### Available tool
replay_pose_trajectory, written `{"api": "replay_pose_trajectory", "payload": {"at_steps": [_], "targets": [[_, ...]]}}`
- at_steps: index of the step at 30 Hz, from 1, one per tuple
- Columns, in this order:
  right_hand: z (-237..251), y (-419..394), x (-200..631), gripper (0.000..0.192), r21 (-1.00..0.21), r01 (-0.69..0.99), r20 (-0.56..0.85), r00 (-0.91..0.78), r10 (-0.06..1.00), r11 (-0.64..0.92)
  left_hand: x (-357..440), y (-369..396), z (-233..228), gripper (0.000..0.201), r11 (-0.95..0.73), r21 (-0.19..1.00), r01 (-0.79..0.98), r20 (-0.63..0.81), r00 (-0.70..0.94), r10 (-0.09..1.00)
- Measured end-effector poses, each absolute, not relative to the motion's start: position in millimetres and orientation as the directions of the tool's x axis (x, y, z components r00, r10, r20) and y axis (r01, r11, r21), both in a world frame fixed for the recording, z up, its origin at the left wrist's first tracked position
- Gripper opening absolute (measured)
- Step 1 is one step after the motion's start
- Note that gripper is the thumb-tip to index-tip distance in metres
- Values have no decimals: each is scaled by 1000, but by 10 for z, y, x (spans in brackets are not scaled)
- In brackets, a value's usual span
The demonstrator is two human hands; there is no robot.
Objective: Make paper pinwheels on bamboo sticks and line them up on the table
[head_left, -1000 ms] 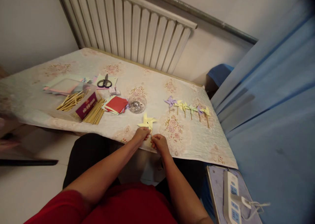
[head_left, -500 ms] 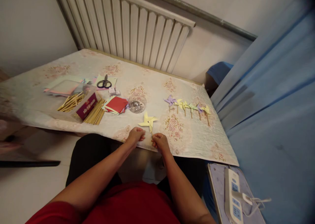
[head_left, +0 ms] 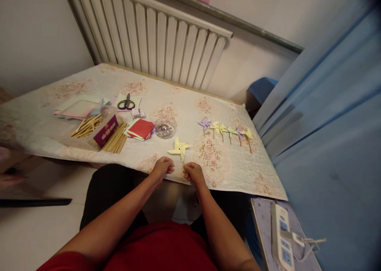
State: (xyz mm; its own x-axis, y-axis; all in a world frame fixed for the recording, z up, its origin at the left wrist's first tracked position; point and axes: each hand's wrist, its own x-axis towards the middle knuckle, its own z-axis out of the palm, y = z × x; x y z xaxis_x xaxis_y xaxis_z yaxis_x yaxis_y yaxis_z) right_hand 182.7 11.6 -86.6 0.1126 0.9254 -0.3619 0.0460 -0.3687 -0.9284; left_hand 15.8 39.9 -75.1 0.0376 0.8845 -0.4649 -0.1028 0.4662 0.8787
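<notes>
A yellow paper pinwheel (head_left: pixel 179 148) stands out over the table near its front edge, its four blades spread around a small pin. The fingers of my right hand (head_left: pixel 194 173) are closed on its thin stick, just below the blades. Just left of the stick is my left hand (head_left: pixel 163 167), with its fingers curled in and apart from the pinwheel; nothing shows in them. Farther right, several finished pinwheels (head_left: pixel 221 128) in purple, yellow and green lie in a row with their sticks toward me.
On the left are a clear box (head_left: pixel 102 136) of sticks, loose sticks (head_left: pixel 116 138), square papers (head_left: pixel 141 128) with red on top, a round container of small metallic pieces (head_left: pixel 166 128) and scissors (head_left: pixel 126 103). A power strip (head_left: pixel 281 239) lies at lower right, beside the blue curtain (head_left: pixel 327 144).
The view has tilted slightly upward. My left hand has shifted a little away from the pinwheel; my right hand keeps its grip on the stick.
</notes>
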Motion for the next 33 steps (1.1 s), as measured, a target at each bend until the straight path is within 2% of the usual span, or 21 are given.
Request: {"api": "replay_pose_trajectory", "payload": {"at_steps": [10, 15, 20, 26, 28, 30, 33], "targets": [[-869, 117, 1833, 13, -929, 47, -361, 109, 926, -368, 111, 407, -804, 24, 455, 878, -146, -446, 91, 890], [-859, 114, 1818, 11, -933, 32, -354, 106, 929, -359, 164, 427, -815, 25, 457, 884, -103, -450, 83, 889], [-912, 127, 1813, 11, -935, 19, -349, 116, 930, -353, 308, 440, -784, 29, 471, 878, -84, -454, 164, 876], [-878, 161, 1801, 9, -928, 20, -368, 114, 923, -372, 411, 478, -821, 28, 422, 906, 27, -421, 162, 893], [-861, 168, 1792, 7, -924, 19, -377, 124, 918, -382, 404, 495, -845, 21, 378, 919, 111, -393, 167, 904], [-853, 172, 1782, 7, -919, 12, -388, 140, 911, -393, 375, 507, -872, 14, 272, 919, 286, -331, 180, 927], [-855, 170, 1769, 6, -924, -8, -379, 165, 910, -383, 294, 523, -929, 13, -76, 807, 586, -91, 251, 964]]}}
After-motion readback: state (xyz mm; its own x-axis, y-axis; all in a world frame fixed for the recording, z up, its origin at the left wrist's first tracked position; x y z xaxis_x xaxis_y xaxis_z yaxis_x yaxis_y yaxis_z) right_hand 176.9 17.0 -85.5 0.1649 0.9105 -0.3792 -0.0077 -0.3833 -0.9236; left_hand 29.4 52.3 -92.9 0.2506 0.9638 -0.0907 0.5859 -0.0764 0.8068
